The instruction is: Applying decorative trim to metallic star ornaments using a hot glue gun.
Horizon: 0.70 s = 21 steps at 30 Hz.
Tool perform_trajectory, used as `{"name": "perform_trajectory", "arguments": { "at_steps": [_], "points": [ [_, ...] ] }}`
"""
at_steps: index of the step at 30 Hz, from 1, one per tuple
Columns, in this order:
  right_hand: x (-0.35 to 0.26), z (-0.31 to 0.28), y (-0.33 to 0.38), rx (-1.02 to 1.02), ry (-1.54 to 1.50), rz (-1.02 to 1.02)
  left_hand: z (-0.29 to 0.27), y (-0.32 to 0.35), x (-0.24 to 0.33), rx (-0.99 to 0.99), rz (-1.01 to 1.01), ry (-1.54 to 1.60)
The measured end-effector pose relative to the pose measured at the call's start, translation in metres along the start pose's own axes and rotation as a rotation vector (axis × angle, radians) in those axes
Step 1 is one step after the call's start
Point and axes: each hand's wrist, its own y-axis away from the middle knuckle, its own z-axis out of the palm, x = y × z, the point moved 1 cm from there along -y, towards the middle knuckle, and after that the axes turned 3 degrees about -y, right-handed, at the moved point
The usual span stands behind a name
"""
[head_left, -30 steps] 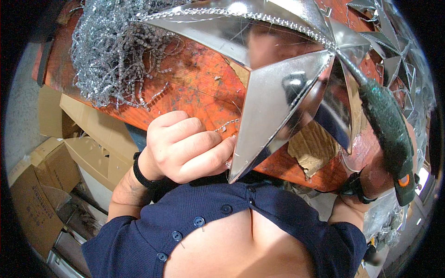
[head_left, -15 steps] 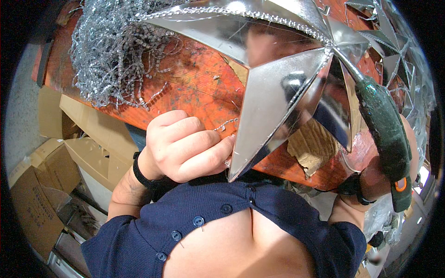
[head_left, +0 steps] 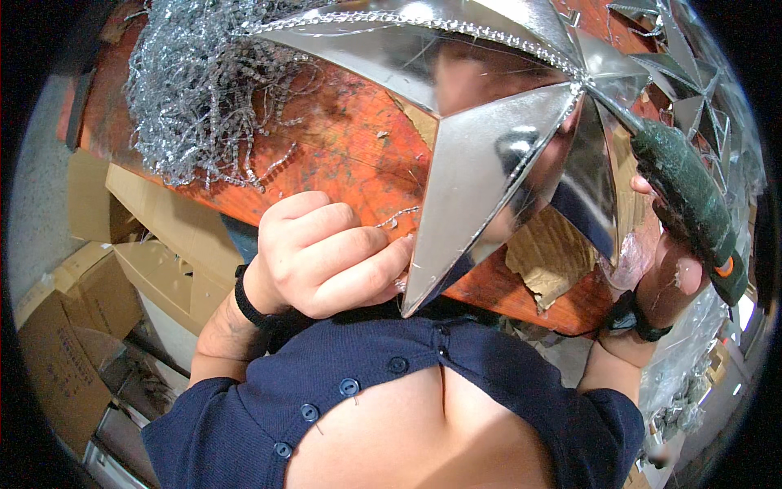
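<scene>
A large, shiny silver star [head_left: 481, 163] with raised folded points stands over the table in front of me. Silver beaded trim [head_left: 489, 35] runs along one ridge of it, and fine threads cross its surface. My left hand [head_left: 326, 261] is closed at the star's near tip, pinching a thin silver cord [head_left: 399, 217]; its fingertips are partly hidden. In my right hand [head_left: 672, 257] is a dark green glue gun [head_left: 692, 187], its metal nozzle pointing at the star's centre, where the ridges meet. The gun's body covers part of that hand.
A tangled heap of silver trim [head_left: 195, 106] lies on the worn orange tabletop [head_left: 350, 155] at far left. Torn cardboard [head_left: 550, 257] sits under the star. More silver stars [head_left: 692, 81] and clear plastic are at right. Cardboard boxes [head_left: 65, 350] stand at lower left.
The glue gun has swung, its rear end moving up and right, and my right hand's fingers show more below it. My left hand and the star have hardly moved.
</scene>
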Motion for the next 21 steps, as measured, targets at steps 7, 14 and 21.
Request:
{"name": "perform_trajectory", "arguments": {
  "at_steps": [7,14,21],
  "points": [
    [0.015,-0.006,-0.009,-0.188,-0.227,0.055,-0.001,-0.002,0.002,-0.013,-0.007,-0.005],
    [0.009,-0.018,0.001,0.165,0.222,-0.245,-0.001,-0.002,0.001,-0.015,0.001,0.005],
    [-0.021,0.002,-0.006,-0.006,0.371,-0.208,-0.002,-0.003,0.001,-0.015,-0.007,0.011]
  ]
}}
